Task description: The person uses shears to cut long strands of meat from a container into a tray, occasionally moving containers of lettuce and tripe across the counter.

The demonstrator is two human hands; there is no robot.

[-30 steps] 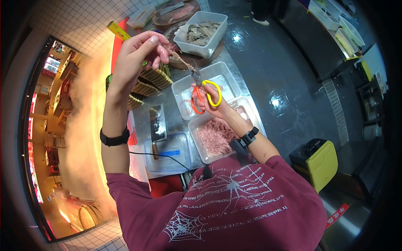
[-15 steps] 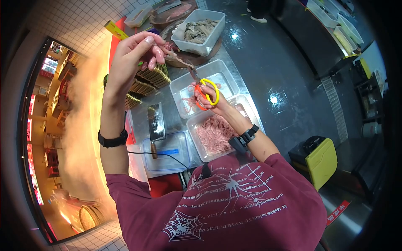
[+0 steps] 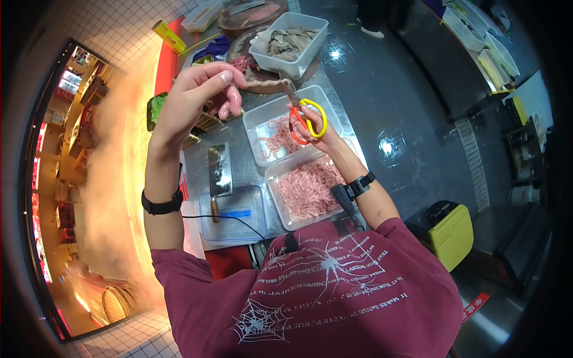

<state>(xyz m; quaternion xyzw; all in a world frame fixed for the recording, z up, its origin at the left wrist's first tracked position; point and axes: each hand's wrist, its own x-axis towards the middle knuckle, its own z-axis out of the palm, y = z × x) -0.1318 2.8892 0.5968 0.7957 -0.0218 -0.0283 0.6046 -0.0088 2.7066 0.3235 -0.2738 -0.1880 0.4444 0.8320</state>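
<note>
Left hand [image 3: 206, 95] pinching pale strip [image 3: 267, 85], now nearly level, right hand [image 3: 321, 136] clamped on scissors [image 3: 292, 95], higher than before

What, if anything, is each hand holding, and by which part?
The left hand holds a pale meat strip by one end; the right hand holds the scissors by their orange and yellow handles.

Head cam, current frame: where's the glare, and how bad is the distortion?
Head view: strong fisheye bend, corners black; orange glow washes out beside the left forearm; white glints on the dark floor; cleaver blade mirrors light; scissors readable, tips small and soft.
</note>
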